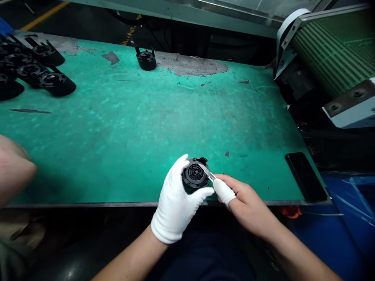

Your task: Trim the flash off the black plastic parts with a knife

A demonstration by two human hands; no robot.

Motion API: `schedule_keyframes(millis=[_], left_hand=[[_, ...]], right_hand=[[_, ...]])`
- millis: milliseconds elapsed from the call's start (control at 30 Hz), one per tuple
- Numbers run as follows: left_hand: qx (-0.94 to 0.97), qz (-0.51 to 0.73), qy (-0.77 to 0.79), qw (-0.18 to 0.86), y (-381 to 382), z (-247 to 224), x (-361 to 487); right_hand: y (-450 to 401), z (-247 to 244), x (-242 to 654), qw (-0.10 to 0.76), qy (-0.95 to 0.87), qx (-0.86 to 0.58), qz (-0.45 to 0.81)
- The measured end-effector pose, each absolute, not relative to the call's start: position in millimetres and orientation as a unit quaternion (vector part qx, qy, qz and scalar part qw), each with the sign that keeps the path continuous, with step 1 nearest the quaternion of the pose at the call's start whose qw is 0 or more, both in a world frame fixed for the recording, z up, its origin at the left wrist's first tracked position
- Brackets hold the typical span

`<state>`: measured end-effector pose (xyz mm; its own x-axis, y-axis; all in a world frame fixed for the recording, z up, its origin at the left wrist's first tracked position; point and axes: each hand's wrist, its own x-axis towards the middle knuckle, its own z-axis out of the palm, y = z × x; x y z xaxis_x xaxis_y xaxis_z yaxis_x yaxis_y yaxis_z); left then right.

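My left hand, in a white glove, grips a round black plastic part near the front edge of the green table. My right hand, bare with white tape on one finger, holds a small metal blade. The blade's tip touches the part's rim at the right side. Both hands are over the table's front edge.
Several black plastic parts lie at the far left of the table. One more black part stands at the back. A dark phone lies at the right front corner. A green conveyor belt rises at the right. A blurred skin-coloured shape is at the left edge.
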<state>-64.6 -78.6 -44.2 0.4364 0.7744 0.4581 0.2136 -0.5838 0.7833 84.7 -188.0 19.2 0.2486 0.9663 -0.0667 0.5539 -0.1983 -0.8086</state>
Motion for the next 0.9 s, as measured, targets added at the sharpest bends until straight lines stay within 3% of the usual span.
schedule_keyframes(millis=[100, 200, 400, 567, 900], left_hand=[[0.785, 0.401, 0.340, 0.328, -106.3, -45.0, -73.9], [0.804, 0.358, 0.346, 0.324, -134.0, -46.1, -88.5], [0.798, 0.406, 0.328, 0.301, -116.5, -42.5, -91.6], [0.849, 0.326, 0.248, 0.335, -63.4, -31.7, -75.4], [0.847, 0.311, 0.224, 0.368, -53.7, -30.3, -69.6]], right_hand=[[-173.0, 6.5, 78.8, 0.403, -0.497, -0.716, 0.281], [-159.1, 10.7, 91.7, 0.394, -0.515, -0.729, 0.219], [-178.7, 42.8, 126.8, 0.223, -0.642, -0.715, 0.165], [-201.0, 35.1, 120.1, 0.088, -0.645, -0.754, 0.086], [-212.2, 30.2, 107.5, 0.054, -0.641, -0.755, 0.127]])
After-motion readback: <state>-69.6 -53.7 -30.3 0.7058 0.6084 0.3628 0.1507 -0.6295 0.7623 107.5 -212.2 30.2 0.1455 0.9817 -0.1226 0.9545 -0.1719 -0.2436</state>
